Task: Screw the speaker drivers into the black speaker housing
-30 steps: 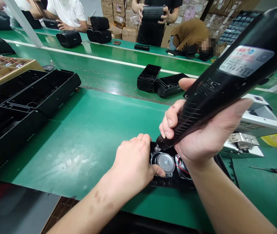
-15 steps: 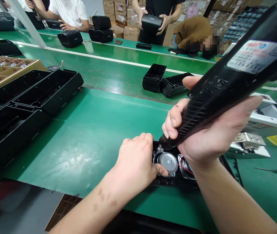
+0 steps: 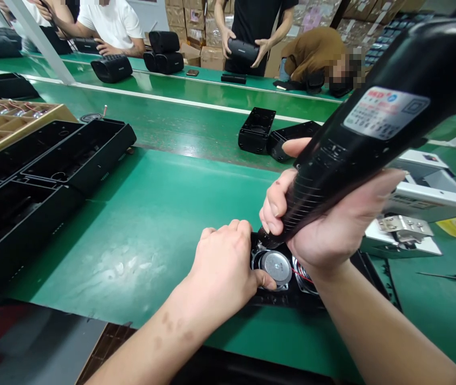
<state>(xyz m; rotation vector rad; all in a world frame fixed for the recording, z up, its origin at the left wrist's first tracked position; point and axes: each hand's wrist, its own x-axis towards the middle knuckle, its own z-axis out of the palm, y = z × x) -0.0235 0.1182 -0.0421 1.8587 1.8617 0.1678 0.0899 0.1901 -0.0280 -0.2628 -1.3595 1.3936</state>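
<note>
Far left of both hands lie stacked black housings (image 3: 71,155). The left hand (image 3: 223,267) is curled down on the speaker housing (image 3: 288,291), thumb touching the round driver (image 3: 275,266). Just right, the right hand (image 3: 324,224) grips a black electric screwdriver (image 3: 356,133), tip at the housing's upper edge.

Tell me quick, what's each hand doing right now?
Left hand: curled, pressing on the black speaker housing, thumb at the round driver.
Right hand: closed around the electric screwdriver.
</note>
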